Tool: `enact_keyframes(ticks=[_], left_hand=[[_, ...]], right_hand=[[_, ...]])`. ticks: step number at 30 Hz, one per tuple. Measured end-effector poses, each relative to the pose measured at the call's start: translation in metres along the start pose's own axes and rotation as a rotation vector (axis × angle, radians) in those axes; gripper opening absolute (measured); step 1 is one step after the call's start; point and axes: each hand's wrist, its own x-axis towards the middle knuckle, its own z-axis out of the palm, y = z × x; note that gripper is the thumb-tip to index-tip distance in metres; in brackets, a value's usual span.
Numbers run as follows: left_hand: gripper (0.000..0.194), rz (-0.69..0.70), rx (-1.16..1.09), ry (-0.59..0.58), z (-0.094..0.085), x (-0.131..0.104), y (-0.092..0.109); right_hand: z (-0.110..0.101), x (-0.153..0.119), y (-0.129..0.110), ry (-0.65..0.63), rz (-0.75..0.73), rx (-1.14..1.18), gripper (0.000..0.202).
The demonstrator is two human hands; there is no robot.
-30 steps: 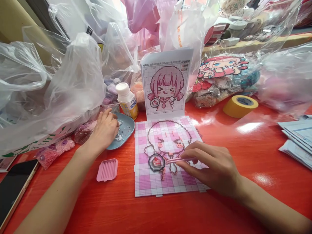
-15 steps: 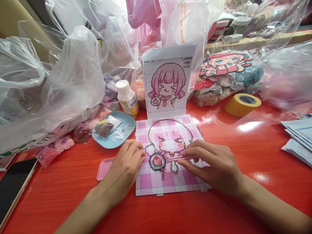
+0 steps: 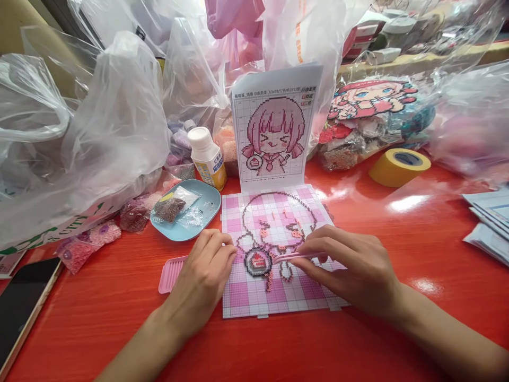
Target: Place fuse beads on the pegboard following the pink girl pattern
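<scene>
A pink and white checked pegboard [image 3: 246,302] lies on the red table, with a bead outline of a face and a round cake motif [image 3: 258,261] on it. My right hand [image 3: 350,262] pinches pink tweezers [image 3: 296,256], their tips beside the cake motif's right edge. My left hand [image 3: 210,270] rests at the board's left edge, fingers curled together; whatever they may hold is hidden. Partly behind that hand is a pink ridged tray [image 3: 170,275]. A printed pattern sheet [image 3: 273,138] stands upright behind the board.
On the left are a blue plate [image 3: 186,231] with bead bags, a white-capped bottle [image 3: 207,159] and a phone [image 3: 24,297]. Yellow tape [image 3: 400,167] and papers [image 3: 489,217] lie right. Plastic bags [image 3: 119,111] crowd the back.
The view has shifted slightly. Both hands stay in nearly the same places on the board, and the tweezer tips remain beside the cake motif.
</scene>
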Motion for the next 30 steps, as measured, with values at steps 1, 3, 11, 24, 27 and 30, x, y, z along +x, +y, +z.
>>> enact_keyframes(ticks=[1, 3, 11, 24, 27, 30], left_hand=[[0.011, 0.001, 0.008, 0.006, -0.0006, -0.0002, -0.0004], [0.011, 0.004, 0.014, 0.011, -0.0018, -0.0005, -0.0008], [0.012, 0.008, -0.013, -0.016, 0.0002, 0.0009, 0.0010], [0.014, -0.001, 0.047, -0.047, 0.0058, 0.0015, 0.0020], [0.014, 0.023, 0.053, -0.050, 0.0054, 0.0017, 0.0025], [0.015, 0.034, 0.053, -0.046, 0.0056, 0.0017, 0.0018]], right_hand=[[0.0000, 0.0004, -0.0003, 0.001, 0.003, 0.003, 0.011], [0.0000, 0.0012, -0.0009, 0.004, 0.006, 0.009, 0.011], [0.0005, 0.0028, -0.0014, 0.015, 0.009, 0.012, 0.012], [0.0022, 0.0006, -0.0010, 0.000, 0.002, 0.013, 0.012], [0.0023, 0.0007, -0.0016, -0.004, 0.002, 0.019, 0.012], [0.0026, 0.0005, -0.0020, 0.000, 0.001, 0.024, 0.012]])
